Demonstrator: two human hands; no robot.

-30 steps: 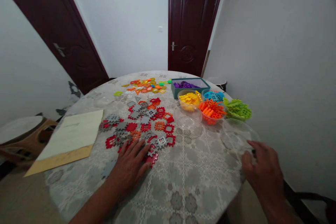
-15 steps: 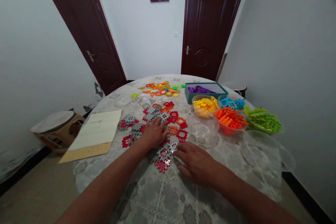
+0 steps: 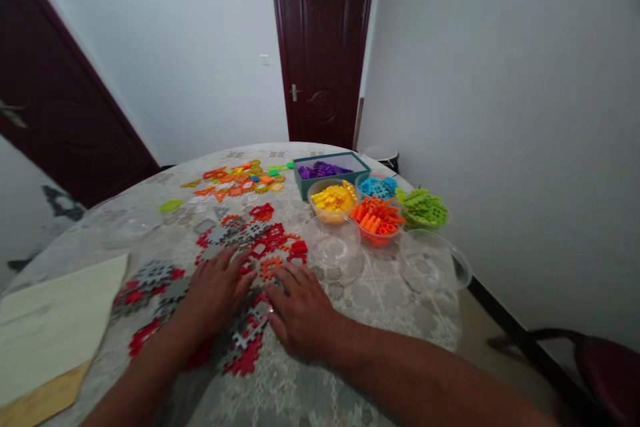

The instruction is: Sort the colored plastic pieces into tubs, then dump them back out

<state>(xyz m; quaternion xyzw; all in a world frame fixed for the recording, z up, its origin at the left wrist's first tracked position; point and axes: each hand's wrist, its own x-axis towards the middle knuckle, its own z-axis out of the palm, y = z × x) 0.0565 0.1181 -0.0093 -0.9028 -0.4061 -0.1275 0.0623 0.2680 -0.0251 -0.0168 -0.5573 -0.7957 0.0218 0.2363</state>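
Note:
My left hand (image 3: 219,287) lies palm down with fingers apart over a spread of red and grey toothed plastic pieces (image 3: 156,273). Just to its right, my right hand (image 3: 300,303) rests with bent, slightly parted fingers beside an orange piece (image 3: 271,268). Nothing shows held in either hand, though the palms are hidden. Between and below the hands lies a small cluster of grey and red pieces (image 3: 246,340). Red pieces (image 3: 274,237) lie beyond the fingertips.
Tubs of yellow (image 3: 334,199), orange (image 3: 377,217), blue (image 3: 377,187) and green pieces (image 3: 424,207) stand at the right, near a box (image 3: 305,187) of purple pieces. Clear lids (image 3: 333,250) lie before them. Paper (image 3: 60,320) is at the left, mixed pieces (image 3: 240,180) at the back.
The view has swung to the right. My right hand has moved forward and closer to my left hand, over where a white windowed piece was visible near its fingertips.

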